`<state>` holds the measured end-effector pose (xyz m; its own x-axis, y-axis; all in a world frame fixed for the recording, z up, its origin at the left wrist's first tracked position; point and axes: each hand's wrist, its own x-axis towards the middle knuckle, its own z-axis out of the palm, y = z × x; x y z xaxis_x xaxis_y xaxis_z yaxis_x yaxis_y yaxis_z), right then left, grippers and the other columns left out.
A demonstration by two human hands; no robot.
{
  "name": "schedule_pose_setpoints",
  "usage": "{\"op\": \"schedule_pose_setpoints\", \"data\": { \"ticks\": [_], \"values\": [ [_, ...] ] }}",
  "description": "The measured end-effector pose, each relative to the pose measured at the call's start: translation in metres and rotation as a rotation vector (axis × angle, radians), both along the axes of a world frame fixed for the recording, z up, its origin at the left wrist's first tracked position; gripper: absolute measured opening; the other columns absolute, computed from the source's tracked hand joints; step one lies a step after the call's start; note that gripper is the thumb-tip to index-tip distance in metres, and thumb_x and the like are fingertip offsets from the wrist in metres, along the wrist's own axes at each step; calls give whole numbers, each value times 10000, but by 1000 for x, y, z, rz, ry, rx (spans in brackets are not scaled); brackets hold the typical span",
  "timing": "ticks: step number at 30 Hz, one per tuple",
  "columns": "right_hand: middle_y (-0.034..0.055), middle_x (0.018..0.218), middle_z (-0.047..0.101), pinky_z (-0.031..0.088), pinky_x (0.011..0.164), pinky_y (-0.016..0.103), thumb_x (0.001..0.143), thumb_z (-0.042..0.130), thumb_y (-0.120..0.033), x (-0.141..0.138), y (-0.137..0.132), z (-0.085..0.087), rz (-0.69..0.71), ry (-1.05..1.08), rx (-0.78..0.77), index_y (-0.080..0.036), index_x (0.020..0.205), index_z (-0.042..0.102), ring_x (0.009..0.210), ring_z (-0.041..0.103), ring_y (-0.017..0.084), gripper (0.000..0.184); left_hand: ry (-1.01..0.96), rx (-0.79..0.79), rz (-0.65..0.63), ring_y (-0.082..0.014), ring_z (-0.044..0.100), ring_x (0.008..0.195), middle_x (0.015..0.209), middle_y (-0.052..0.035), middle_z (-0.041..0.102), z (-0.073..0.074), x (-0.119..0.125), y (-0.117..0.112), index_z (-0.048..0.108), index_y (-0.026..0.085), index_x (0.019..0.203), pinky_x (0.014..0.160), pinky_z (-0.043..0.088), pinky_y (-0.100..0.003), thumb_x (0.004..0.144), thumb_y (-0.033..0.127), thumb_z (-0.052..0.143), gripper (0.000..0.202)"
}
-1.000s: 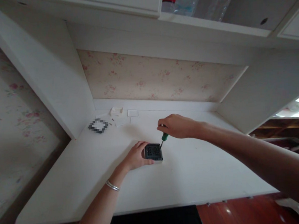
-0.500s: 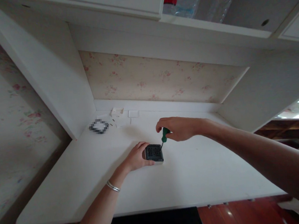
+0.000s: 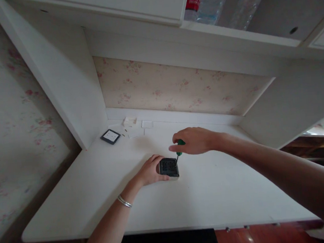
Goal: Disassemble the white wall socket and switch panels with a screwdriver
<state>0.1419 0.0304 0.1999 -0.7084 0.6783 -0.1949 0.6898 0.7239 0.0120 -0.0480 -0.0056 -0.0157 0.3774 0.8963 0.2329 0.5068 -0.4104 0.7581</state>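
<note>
Screwdriver (image 3: 178,153) mostly hidden inside right hand (image 3: 193,140); left hand (image 3: 150,171) holds dark module (image 3: 168,167).

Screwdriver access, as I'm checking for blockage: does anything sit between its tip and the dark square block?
Nothing visible does. The screwdriver in the right hand reaches the dark square block near its right edge; the left hand holds its left side, away from the tip.

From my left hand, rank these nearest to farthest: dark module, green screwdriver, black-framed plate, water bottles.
1. dark module: gripped by the left hand.
2. green screwdriver: just right, in the right hand.
3. black-framed plate: back left corner.
4. water bottles: overhead shelf.
</note>
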Motion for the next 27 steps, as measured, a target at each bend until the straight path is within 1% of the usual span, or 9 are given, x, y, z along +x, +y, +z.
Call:
{"op": "schedule_pose_setpoints", "data": {
  "ticks": [2,6,10,12,15,18,22,25,27],
  "values": [
    [90,908,668,418,691,310,885,389,-388,-1,1,-1,-26,-12,28,-195,937,630,819,610,224,313,-3,-2,2,-285,467,1138,1239,-95,477,0,0,0,478,231,1246,1009,357,-421,520,542,778,845],
    [85,1100,616,417,739,262,778,545,-260,0,2,0,131,50,-52,-200,1085,569,917,588,197,314,-6,-5,-5,-287,467,1140,1242,-96,476,1,-1,0,482,228,1244,1002,367,-416,519,546,776,845],
    [88,948,662,415,670,285,856,444,-414,-1,0,0,5,8,-15,-198,994,602,804,608,209,301,-15,-13,4,-285,482,1121,1229,-91,488,1,-1,0,482,240,1243,987,380,-415,513,555,774,847],
    [85,948,667,414,696,291,890,377,-347,0,-1,0,13,22,-12,-197,1007,599,822,609,205,292,-15,-10,1,-286,481,1124,1229,-91,489,2,-1,-1,482,241,1244,992,374,-416,516,552,774,844],
    [80,1133,608,418,745,266,794,500,-217,4,0,0,98,61,-85,-214,1154,531,929,589,193,361,-10,-8,-3,-290,472,1135,1241,-96,480,2,-1,-1,487,234,1241,997,368,-422,516,548,776,842],
    [89,1153,588,426,740,276,765,576,-324,6,2,-2,62,55,-86,-221,1166,519,943,586,214,418,-5,-7,-1,-289,469,1136,1243,-98,477,1,-1,-1,483,228,1245,999,367,-423,519,547,775,845],
    [113,973,652,418,719,327,891,381,-425,3,1,-2,-61,-8,37,-190,1037,578,863,608,242,339,1,5,5,-285,470,1132,1229,-92,482,0,0,0,482,234,1244,1006,360,-420,515,533,783,844],
    [109,1022,634,418,742,308,869,428,-278,2,0,1,58,3,-16,-189,1046,577,889,599,219,247,3,-5,8,-291,472,1130,1225,-91,485,0,0,0,488,240,1239,1002,364,-426,505,536,786,845],
    [101,1117,592,422,759,277,785,552,-252,2,0,3,157,36,-98,-200,1101,553,932,584,204,321,0,-4,6,-289,475,1129,1221,-90,488,0,0,0,485,237,1241,1002,367,-421,507,542,783,849]
  ]
}}
